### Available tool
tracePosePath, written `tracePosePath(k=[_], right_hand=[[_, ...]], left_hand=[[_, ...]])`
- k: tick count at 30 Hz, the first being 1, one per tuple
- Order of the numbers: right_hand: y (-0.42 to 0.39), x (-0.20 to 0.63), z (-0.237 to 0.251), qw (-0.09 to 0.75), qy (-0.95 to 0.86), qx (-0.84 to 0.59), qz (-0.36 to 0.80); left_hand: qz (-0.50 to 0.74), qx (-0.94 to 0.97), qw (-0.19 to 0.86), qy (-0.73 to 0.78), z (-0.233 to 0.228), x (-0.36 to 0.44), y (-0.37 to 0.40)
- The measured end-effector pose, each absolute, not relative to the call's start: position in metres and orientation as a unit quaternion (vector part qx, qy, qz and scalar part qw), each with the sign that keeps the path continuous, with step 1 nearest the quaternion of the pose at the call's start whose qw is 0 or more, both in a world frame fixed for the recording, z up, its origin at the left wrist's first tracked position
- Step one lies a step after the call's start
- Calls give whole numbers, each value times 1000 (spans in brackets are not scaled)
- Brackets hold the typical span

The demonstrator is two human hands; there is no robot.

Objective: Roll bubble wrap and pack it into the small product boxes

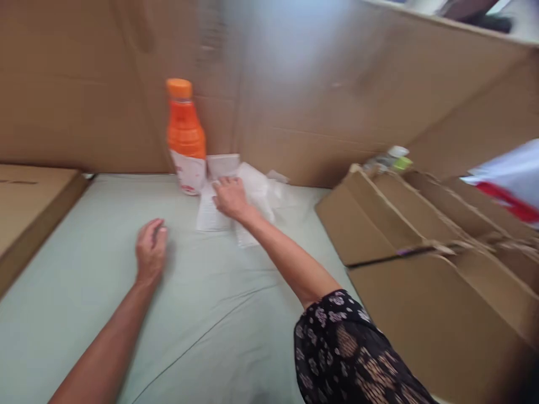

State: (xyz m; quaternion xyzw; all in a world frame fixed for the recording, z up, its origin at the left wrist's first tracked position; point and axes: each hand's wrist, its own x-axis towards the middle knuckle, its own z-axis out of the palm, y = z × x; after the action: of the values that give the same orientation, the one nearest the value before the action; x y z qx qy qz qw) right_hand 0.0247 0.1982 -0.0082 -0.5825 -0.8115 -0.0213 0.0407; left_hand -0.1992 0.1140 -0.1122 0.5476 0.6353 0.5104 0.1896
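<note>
Against brown cardboard walls (337, 101), the right hand (229, 197) lay flat, pressing thin white paper sheets (252, 193) not yet lifted off the pale green cloth (202, 314), beside an orange plastic bottle (185, 137), while the left hand (150, 251) rested loosely curled and empty.

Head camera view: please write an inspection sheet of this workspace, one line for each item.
Surface: pale green cloth-covered surface, creased, bare in the near part.
Job's things: white crumpled paper sheets lying flat by the back wall; small white box behind them.
Clutter: orange plastic bottle with orange cap, upright, beside the papers; open brown cardboard box at right; flat brown carton at left.
Grippers: right hand pressed on the papers, fingers spread; left hand resting on the cloth, loosely curled, holding nothing.
Cables: nothing seen.
Surroundings: brown cardboard wall behind; picture blurred.
</note>
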Motion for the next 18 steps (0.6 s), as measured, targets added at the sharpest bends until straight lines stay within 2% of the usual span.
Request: tracePosePath(k=[3, 7, 10, 12, 14, 16, 18], right_hand=[[137, 47, -14, 65, -820, -567, -35], [20, 91, -30, 190, -806, -558, -49], [-60, 140, -12, 254, -735, -613, -138], [-101, 180, 15, 239, -670, -661, -236], [-130, 222, 42, 177, -586, -731, -300], [-149, 260, 60, 98, -505, -799, -312], [-160, 287, 66, 42, -482, -832, -270]], left_hand=[[517, 542, 178, 638, -112, -201, 113], [503, 557, 145, 645, -116, -200, 119], [515, 554, 155, 635, -116, -199, 122], [519, 556, 159, 630, -114, -199, 124], [522, 552, 157, 632, -112, -199, 126], [524, 545, 149, 638, -110, -198, 127], [530, 536, 136, 644, -106, -196, 128]])
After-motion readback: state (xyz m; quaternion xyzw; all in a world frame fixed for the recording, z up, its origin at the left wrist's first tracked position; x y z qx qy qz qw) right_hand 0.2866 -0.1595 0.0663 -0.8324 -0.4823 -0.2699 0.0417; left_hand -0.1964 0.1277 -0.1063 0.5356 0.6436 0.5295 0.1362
